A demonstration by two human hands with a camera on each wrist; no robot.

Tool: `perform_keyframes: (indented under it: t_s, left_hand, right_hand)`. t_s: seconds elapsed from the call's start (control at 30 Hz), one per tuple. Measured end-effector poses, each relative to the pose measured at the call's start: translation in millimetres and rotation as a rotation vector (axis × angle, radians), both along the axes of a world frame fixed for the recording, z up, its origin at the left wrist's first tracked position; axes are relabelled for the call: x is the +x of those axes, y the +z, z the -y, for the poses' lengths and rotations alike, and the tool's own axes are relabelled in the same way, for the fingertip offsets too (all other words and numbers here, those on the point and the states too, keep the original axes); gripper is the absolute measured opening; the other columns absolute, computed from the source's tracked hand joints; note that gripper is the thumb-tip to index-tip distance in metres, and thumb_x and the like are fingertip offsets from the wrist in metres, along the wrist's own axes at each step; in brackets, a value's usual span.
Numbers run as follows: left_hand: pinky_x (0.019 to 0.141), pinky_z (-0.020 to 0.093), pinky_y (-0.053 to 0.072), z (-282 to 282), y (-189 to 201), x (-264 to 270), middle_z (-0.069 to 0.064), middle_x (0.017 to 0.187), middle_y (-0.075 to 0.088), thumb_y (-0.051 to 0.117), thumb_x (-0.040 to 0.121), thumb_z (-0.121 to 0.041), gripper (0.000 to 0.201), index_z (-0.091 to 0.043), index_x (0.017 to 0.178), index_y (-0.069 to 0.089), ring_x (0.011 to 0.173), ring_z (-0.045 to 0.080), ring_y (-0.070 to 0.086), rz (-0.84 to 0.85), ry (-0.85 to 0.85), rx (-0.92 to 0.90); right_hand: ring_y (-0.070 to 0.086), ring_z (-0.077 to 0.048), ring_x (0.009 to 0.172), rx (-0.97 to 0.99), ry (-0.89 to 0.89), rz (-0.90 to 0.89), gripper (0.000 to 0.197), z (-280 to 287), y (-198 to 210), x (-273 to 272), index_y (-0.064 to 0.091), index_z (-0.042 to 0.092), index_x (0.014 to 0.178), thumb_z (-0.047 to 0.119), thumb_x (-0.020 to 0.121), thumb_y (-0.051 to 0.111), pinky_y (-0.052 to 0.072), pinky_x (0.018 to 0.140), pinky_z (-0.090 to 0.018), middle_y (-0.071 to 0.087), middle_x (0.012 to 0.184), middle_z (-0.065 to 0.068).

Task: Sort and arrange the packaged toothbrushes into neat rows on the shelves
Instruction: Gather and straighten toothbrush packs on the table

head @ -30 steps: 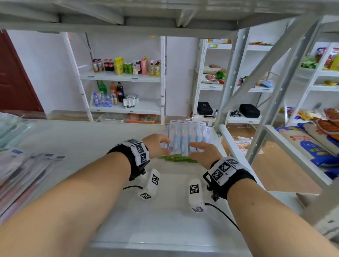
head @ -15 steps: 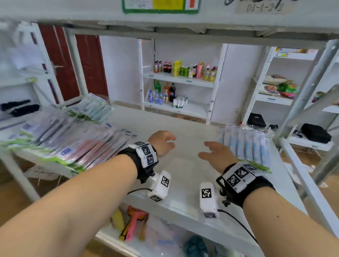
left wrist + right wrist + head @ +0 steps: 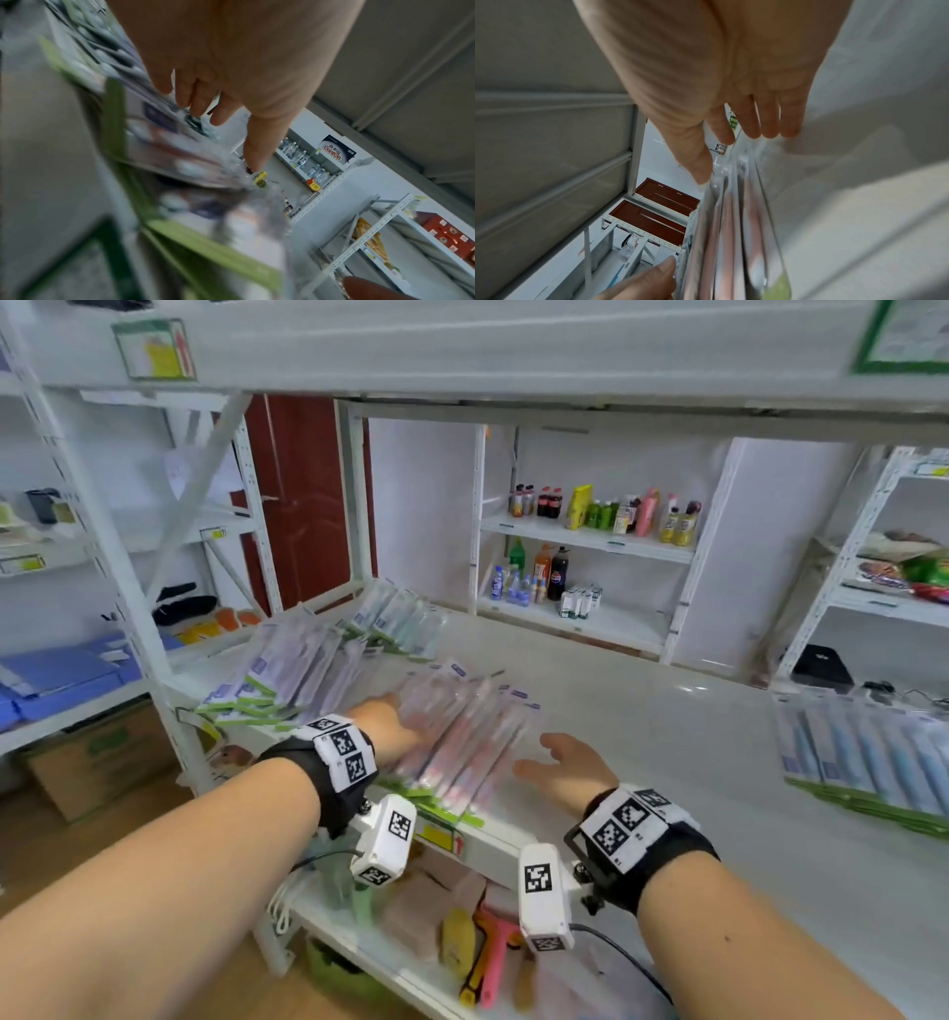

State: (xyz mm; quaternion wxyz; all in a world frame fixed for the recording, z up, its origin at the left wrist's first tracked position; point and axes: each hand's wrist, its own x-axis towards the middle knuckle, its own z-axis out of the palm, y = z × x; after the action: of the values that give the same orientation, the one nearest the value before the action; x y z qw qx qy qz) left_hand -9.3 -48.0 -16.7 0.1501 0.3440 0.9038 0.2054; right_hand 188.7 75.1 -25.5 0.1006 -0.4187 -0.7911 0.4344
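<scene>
Pink-handled toothbrush packs (image 3: 462,742), in clear plastic blisters on green-edged card, lie fanned near the front edge of the white shelf (image 3: 642,737), a person's 2 hands closing in from either side. The left hand (image 3: 387,729) lies against the fan's left flank, its fingers (image 3: 203,101) stretched out over the packs and gripping nothing. The right hand (image 3: 565,767) hovers just beside the right flank, fingers (image 3: 770,121) straight and spread, thumb tip close to the plastic; whether it touches cannot be told, as the wrist views are blurred. The packs look light, stiff along their length and slick on the blister face, so a loose stack would likely slide apart; squeezing the bundle between 2 flat palms at mid-length, or pinching the card ends, seems the surest hold. To the left a larger untidy heap of purple-labelled packs (image 3: 292,670) sprawls over the shelf corner, with another small pile (image 3: 395,618) behind it. At far right a row of blue packs (image 3: 868,762) lies side by side. Bottles (image 3: 606,510) line a shelving unit across the room
</scene>
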Motion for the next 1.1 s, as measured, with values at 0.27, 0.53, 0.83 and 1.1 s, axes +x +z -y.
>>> perform_keyframes:
  t_s: [0.27,0.53,0.83,1.1]
  left_hand:
    - [0.099,0.034,0.042,16,-20,-38,0.012,0.145,0.040,0.062,0.081,-0.050,0.085,-0.011,0.146,0.025,0.126,0.029,0.046,0.064,-0.141,-0.018]
    - [0.083,0.025,0.043,17,-21,-44,0.006,0.123,0.061,0.065,0.082,-0.039,0.055,-0.020,0.130,0.047,0.107,0.024,0.059,0.082,-0.284,0.041]
    - [0.098,0.038,0.044,2,-15,-6,0.004,0.128,0.058,0.062,0.083,-0.039,0.054,-0.024,0.132,0.046,0.112,0.025,0.056,0.032,-0.502,-0.034]
    - [0.100,0.039,0.043,-27,-20,43,0.000,0.133,0.054,0.061,0.077,-0.055,0.062,-0.035,0.134,0.043,0.117,0.025,0.052,-0.019,-0.625,-0.062]
  right_hand:
    - [0.050,-0.024,0.123,0.058,-0.027,0.082,0.066,38,-3,-45,0.035,0.012,0.143,0.028,0.085,0.064,0.040,0.093,-0.022,0.046,0.141,-0.008]
    - [0.049,-0.022,0.124,0.034,-0.065,0.068,0.071,44,-2,-47,0.029,0.011,0.146,0.024,0.086,0.065,0.032,0.075,-0.009,0.043,0.144,-0.006]
    - [0.057,-0.018,0.085,0.080,-0.199,0.090,0.049,31,1,-13,0.054,0.010,0.124,0.037,0.085,0.066,0.040,0.057,-0.014,0.060,0.117,-0.007]
    - [0.053,-0.012,0.066,0.147,-0.361,0.191,0.037,5,0,38,0.063,0.008,0.095,0.043,0.083,0.064,0.037,0.052,-0.021,0.064,0.086,-0.007]
